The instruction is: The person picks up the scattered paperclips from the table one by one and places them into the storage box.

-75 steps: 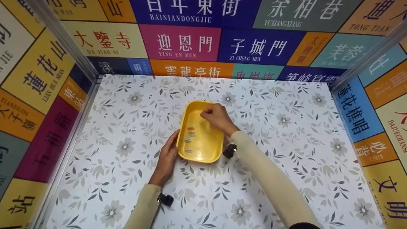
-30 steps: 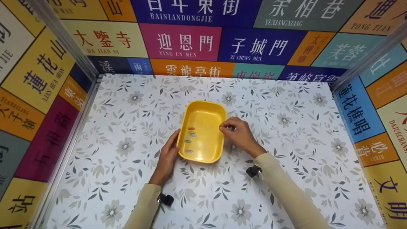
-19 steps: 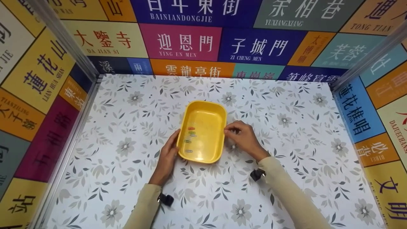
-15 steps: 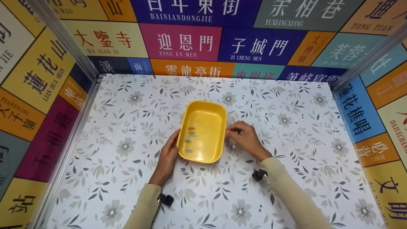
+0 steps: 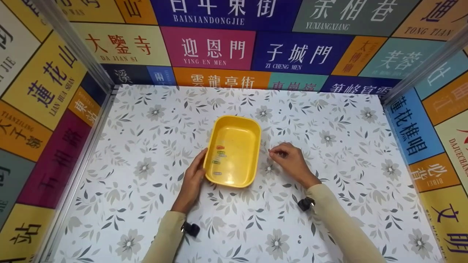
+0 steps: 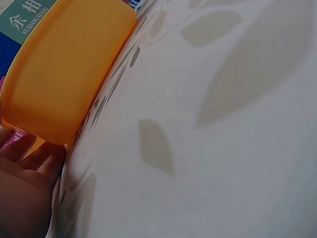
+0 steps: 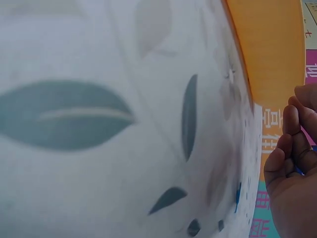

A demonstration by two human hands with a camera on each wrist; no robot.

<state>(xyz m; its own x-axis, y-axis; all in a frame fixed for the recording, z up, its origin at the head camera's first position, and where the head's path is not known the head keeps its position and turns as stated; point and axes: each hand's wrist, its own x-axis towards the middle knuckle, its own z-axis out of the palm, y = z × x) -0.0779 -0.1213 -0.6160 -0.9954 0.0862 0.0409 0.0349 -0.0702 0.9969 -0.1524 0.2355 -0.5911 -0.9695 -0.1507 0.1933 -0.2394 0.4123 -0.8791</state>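
Observation:
A shallow yellow plastic tray (image 5: 237,153) stands on the flowered tabletop. Several small things like paper clips, among them a red one (image 5: 220,147) and a green one (image 5: 216,162), lie along its left side. My left hand (image 5: 192,182) rests against the tray's outer left wall, its extended fingers (image 6: 42,158) touching the wall. Right of the tray, apart from it, is my right hand (image 5: 290,160), thumb and forefinger together. Whether something thin is between these fingertips I cannot see. The right wrist view shows a small blue thing (image 7: 237,198) on the tabletop near this hand.
The flower-printed tabletop (image 5: 146,204) reaches around the tray. Upright panels with coloured lettering, such as the back panel (image 5: 208,49), border it at the back and both sides. A black camera sits on each wrist.
My right hand was over the tray, then crossed its right rim and moved right and a little nearer to me, thumb and forefinger together throughout. Left hand, tray and visible clips have stayed put.

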